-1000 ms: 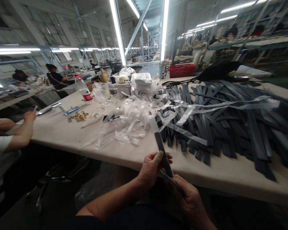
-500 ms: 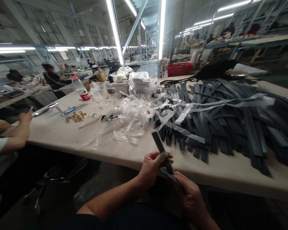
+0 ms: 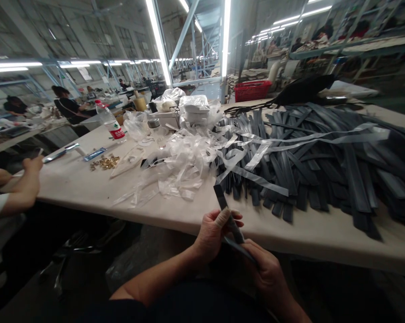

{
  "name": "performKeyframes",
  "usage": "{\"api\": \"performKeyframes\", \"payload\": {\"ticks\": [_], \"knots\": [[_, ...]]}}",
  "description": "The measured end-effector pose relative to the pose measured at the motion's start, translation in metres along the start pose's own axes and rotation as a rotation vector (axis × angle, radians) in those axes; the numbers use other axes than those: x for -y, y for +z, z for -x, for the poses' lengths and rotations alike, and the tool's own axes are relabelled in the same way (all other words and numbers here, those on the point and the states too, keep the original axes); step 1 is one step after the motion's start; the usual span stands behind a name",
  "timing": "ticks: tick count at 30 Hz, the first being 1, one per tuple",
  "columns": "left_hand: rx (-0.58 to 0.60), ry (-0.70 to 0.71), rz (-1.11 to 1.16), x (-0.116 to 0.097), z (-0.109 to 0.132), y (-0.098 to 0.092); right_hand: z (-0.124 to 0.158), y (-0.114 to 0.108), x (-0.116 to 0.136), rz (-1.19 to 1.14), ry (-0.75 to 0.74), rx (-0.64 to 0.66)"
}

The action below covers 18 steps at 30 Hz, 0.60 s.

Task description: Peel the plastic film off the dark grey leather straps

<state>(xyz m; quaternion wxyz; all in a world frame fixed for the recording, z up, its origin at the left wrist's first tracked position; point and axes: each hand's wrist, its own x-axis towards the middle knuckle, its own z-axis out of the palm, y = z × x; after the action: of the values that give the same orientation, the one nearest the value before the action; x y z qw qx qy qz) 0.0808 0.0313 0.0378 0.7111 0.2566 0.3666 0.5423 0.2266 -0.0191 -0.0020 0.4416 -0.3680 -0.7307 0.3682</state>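
Observation:
A dark strip (image 3: 221, 197) stands up at a slant over the table's front edge, gripped between the thumb and fingers of my left hand (image 3: 213, 233). Below and to the right, my right hand (image 3: 264, 264) is closed on the lower part of the strip, where a greyish length runs down under the fingers. Pale coverings show on my left thumb and a finger. Behind my hands lie a heap of translucent white ribbons (image 3: 184, 161) and, to the right, a large pile of dark strips (image 3: 299, 166).
A bottle with a red cap (image 3: 112, 123), brass-coloured small parts (image 3: 108, 162) and a blue packet (image 3: 95, 154) are on the left of the table (image 3: 81, 193). Another person's hand (image 3: 32, 168) is at the far left. A red basket (image 3: 252, 90) stands behind.
My left thumb and fingers have shifted slightly up along the strip. My right hand stays nearly in place. The view has moved a little, with the background slightly higher and further left.

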Motion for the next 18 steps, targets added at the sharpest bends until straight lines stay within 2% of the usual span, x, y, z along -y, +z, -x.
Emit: {"api": "performKeyframes", "payload": {"ticks": [3,6,8,10,11,14,16,18], "knots": [[0.051,-0.041,-0.046,0.013,0.009,-0.003,0.003,0.000,0.000,-0.006,0.002,-0.011],[0.052,-0.028,-0.083,0.009,0.007,-0.006,0.003,-0.011,-0.001,-0.033,0.070,-0.037],[0.061,0.002,-0.158,0.000,0.003,-0.006,-0.002,-0.026,0.002,-0.020,0.127,-0.182],[0.140,-0.001,-0.299,-0.007,0.000,-0.004,-0.010,-0.043,0.009,0.041,0.129,-0.332],[0.197,-0.014,-0.376,-0.009,0.000,-0.001,-0.016,-0.051,0.014,0.074,0.108,-0.358],[0.356,-0.034,-0.544,-0.007,0.004,0.008,-0.034,-0.065,0.034,0.089,0.063,-0.250],[0.401,-0.034,-0.577,-0.004,0.007,0.013,-0.043,-0.066,0.045,0.000,0.084,-0.211],[0.417,-0.033,-0.594,-0.002,0.011,0.016,-0.048,-0.063,0.052,-0.118,0.111,-0.240]]}}
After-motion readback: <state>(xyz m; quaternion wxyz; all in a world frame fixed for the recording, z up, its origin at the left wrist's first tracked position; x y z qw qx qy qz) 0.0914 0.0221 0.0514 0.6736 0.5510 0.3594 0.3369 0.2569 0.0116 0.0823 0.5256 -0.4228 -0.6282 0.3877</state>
